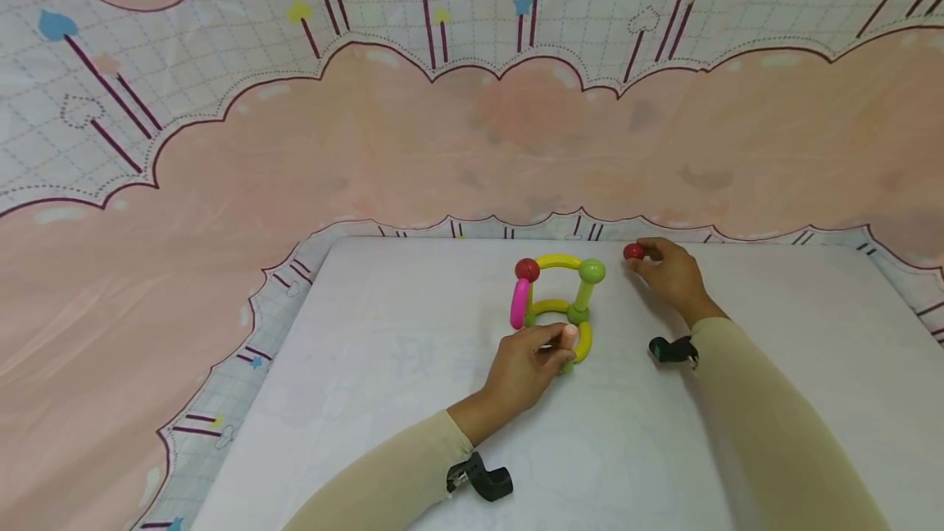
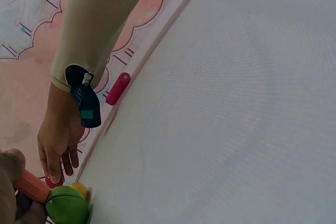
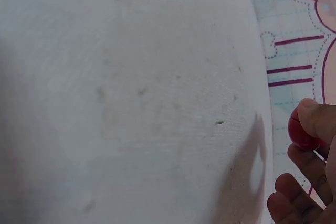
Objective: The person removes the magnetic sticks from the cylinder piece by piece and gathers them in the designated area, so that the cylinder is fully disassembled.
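White table, lower frame: left hand pinches a rod, right hand a ball — which a slack pinch might drop.

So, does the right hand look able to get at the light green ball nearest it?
Probably yes: in the head view, nothing shows between the right hand and the light green ball. It pinches a red ball, though, so it would likely have to release that before gripping.

I see the left fingers pinch an orange stick, which meets a green ball; the right hand holds a red ball.
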The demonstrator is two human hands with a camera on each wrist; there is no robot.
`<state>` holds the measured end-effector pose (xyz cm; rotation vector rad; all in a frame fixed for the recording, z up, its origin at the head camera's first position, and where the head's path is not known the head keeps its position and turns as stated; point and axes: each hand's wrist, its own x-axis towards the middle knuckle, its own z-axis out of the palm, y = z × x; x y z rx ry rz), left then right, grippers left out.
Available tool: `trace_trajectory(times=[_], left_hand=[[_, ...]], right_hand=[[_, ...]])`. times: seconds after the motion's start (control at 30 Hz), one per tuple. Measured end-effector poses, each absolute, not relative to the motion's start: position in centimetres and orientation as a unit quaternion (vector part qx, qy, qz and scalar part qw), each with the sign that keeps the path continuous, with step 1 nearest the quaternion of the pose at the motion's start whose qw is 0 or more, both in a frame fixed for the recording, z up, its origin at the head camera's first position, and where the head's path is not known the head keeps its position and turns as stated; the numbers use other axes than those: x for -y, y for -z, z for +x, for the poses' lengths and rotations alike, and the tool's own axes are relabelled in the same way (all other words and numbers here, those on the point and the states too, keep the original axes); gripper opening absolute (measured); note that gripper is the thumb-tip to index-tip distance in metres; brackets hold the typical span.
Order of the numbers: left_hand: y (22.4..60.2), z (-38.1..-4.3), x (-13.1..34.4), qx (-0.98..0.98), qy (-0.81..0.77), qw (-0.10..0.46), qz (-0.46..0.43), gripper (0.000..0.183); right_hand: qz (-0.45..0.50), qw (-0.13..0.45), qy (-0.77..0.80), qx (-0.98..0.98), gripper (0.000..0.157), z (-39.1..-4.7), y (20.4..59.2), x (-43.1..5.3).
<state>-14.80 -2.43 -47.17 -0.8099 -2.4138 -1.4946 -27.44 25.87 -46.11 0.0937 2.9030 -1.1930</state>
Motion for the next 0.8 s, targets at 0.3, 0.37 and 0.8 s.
trace_trajectory(times=[0.3, 0.37, 0.8], left_hand=[[47.22, -14.66, 2.68, 0.818, 0.498, 0.09, -0.273, 0.038], [47.13, -14.6, 2.74, 0.819, 0.498, 0.087, -0.273, 0.038], [46.9, -14.21, 3.03, 0.824, 0.489, 0.078, -0.273, 0.038]], right_hand=[[0.041, 0.004, 0.373, -0.927, 0.052, -27.62, 46.32, -25.67], [0.043, 0.006, 0.373, -0.927, 0.052, -27.59, 46.44, -25.63], [0.068, 0.018, 0.364, -0.929, 0.054, -27.0, 47.03, -25.06]])
